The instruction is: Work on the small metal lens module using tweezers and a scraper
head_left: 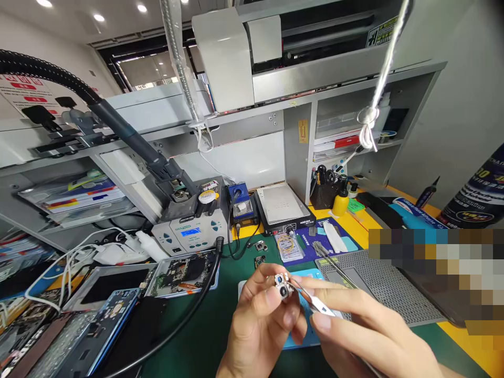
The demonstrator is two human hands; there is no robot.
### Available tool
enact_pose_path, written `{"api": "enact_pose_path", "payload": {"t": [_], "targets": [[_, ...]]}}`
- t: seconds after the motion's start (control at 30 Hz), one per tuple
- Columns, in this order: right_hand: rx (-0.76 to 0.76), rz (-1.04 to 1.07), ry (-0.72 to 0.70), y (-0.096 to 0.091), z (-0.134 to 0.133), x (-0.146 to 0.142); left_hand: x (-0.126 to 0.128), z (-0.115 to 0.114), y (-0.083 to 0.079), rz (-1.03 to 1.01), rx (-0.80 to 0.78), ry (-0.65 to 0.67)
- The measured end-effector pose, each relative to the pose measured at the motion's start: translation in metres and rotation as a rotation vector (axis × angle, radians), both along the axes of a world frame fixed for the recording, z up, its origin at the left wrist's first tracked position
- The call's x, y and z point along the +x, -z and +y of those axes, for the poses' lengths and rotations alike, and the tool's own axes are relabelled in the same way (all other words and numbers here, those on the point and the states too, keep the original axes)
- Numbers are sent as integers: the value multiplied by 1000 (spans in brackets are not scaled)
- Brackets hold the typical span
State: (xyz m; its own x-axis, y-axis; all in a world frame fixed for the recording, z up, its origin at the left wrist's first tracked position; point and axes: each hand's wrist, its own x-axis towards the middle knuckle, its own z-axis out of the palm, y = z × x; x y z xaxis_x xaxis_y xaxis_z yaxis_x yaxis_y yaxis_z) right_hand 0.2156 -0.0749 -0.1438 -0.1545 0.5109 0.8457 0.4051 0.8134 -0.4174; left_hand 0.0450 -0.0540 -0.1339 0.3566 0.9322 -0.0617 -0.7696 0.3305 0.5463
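Between the thumb and fingers of my left hand point(252, 317) is a small camera module point(282, 286) with two lenses, turned up towards me. My right hand point(370, 320) is closed round a pair of metal tweezers point(322, 305). Their thin tips meet the right edge of the module, though I cannot make out whether they grip it. Beneath both hands lies a light-blue pad point(303, 338), partly covered by them. Two more small modules lie on the green mat point(208, 331) just beyond, one of them a metal-framed module point(260, 245).
A hot-air station point(192, 236) stands at the back left, its black hose point(185, 317) crossing the mat. Behind my hands is a flat heating plate point(281, 207). Phone parts and a tray with circuit boards point(183, 273) lie left; a grey perforated mat point(378, 278) lies right.
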Motion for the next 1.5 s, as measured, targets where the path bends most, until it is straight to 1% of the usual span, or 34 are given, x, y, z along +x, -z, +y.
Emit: {"api": "enact_pose_path", "payload": {"t": [0.1,0.17,0.27,0.43,0.6,0.8,1.13,1.33,1.5], "targets": [[23,-121,-86,-7,4,9,1,0,-2,21,-7,-22],[28,-168,-103,-11,7,12,1,0,-3,47,-6,-27],[21,-160,-82,-18,12,9,1,0,-1,63,26,-22],[-30,-76,-17,-26,13,-1,0,2,3,85,69,-23],[-105,11,46,-26,9,-6,0,2,3,89,80,-16],[-130,74,86,-28,9,-10,-1,3,3,97,72,-11],[-164,109,38,-29,11,-11,0,3,0,116,37,6],[-153,116,41,-30,12,-11,-1,4,1,116,33,7],[-145,119,31,-27,13,-10,0,5,1,110,38,11]]}}
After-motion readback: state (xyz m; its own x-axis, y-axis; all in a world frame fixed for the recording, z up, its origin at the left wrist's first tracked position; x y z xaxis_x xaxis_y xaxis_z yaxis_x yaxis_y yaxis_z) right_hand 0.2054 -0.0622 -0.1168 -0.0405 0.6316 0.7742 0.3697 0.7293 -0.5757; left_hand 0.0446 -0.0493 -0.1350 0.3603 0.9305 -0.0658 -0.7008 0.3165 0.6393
